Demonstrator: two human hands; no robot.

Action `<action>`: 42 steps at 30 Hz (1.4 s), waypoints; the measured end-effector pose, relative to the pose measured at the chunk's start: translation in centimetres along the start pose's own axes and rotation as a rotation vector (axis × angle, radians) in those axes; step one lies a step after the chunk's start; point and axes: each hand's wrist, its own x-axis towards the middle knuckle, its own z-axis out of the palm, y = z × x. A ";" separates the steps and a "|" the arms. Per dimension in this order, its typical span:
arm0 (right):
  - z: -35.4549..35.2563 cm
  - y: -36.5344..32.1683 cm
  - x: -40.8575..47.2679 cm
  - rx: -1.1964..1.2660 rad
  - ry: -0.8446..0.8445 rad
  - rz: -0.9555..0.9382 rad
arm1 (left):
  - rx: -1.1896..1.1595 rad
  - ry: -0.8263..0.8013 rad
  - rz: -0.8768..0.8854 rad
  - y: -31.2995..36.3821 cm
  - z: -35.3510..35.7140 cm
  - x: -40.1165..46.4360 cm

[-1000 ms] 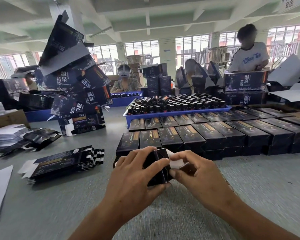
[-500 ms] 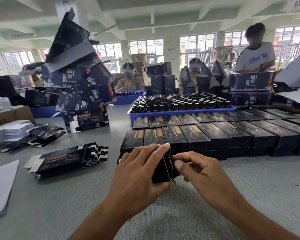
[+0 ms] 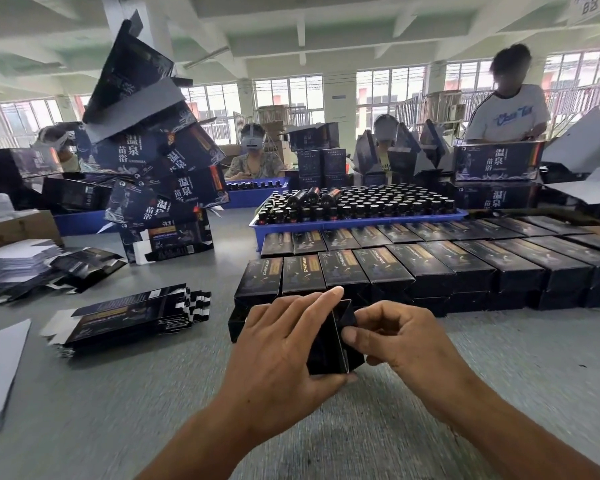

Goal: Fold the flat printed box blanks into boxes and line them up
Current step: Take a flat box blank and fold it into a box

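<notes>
Our left hand point(image 3: 284, 344) wraps the dark box point(image 3: 329, 344); our right hand point(image 3: 395, 337) pinches its end flap. The box sits half-folded at six o'clock, just before the lined-up boxes point(image 3: 430, 268).

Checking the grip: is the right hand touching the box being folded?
Touching: head view shows right hand pinching the box end flap.

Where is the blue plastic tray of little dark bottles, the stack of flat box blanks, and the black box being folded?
Blue plastic tray point(image 3: 361, 224), head view: its front rim.
Stack of flat printed box blanks point(image 3: 125, 317), head view: the top blank's face.
Black cardboard box point(image 3: 326, 351), head view: the near end between the hands.
</notes>
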 end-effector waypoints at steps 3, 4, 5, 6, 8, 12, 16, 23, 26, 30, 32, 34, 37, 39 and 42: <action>-0.1 -0.1 -0.1 -0.008 -0.012 0.000 | 0.003 0.015 -0.016 0.0 0.0 0.0; 0.0 -0.2 -0.1 -0.012 -0.015 -0.007 | 0.005 0.018 -0.019 0.0 0.0 0.0; 0.1 -0.2 -0.2 -0.013 -0.030 -0.011 | 0.013 0.021 -0.018 0.0 0.0 0.0; 0.2 -0.2 -0.3 -0.024 -0.054 -0.015 | 0.023 0.023 -0.013 0.1 0.0 0.0; 0.6 -0.2 -0.6 -0.119 -0.088 -0.034 | 0.027 0.029 0.008 0.3 0.2 -0.1; 1.1 -0.3 -0.6 -0.146 -0.003 -0.153 | 0.009 0.043 0.049 0.4 0.6 -0.2; 0.5 -0.3 0.1 0.012 0.207 -0.066 | -0.014 0.118 -0.054 0.3 0.6 -0.1; 0.0 0.3 0.9 0.222 0.231 0.033 | -0.464 0.263 -0.518 -0.1 -0.3 0.3; 0.1 0.8 0.9 0.206 0.107 0.099 | -1.046 0.244 -0.705 -0.5 -0.4 0.9; 0.5 0.3 0.2 0.079 -0.044 0.107 | -1.210 0.234 -0.732 -1.2 -0.2 1.0; 0.6 0.0 -0.1 0.037 -0.005 0.063 | -1.204 0.210 -0.700 -1.3 -0.2 0.8; 0.5 -0.4 -0.2 0.011 0.072 -0.004 | -1.178 0.174 -0.648 -1.2 -0.1 0.6; 0.3 -1.0 -0.2 0.002 0.116 -0.110 | -1.136 0.092 -0.583 -0.7 0.2 0.4; 0.2 -1.1 -0.3 -0.039 0.105 -0.143 | -1.120 0.036 -0.570 -0.4 0.3 0.4; 0.2 -1.0 -0.4 -0.102 0.065 -0.160 | -1.090 0.005 -0.570 -0.5 0.3 0.3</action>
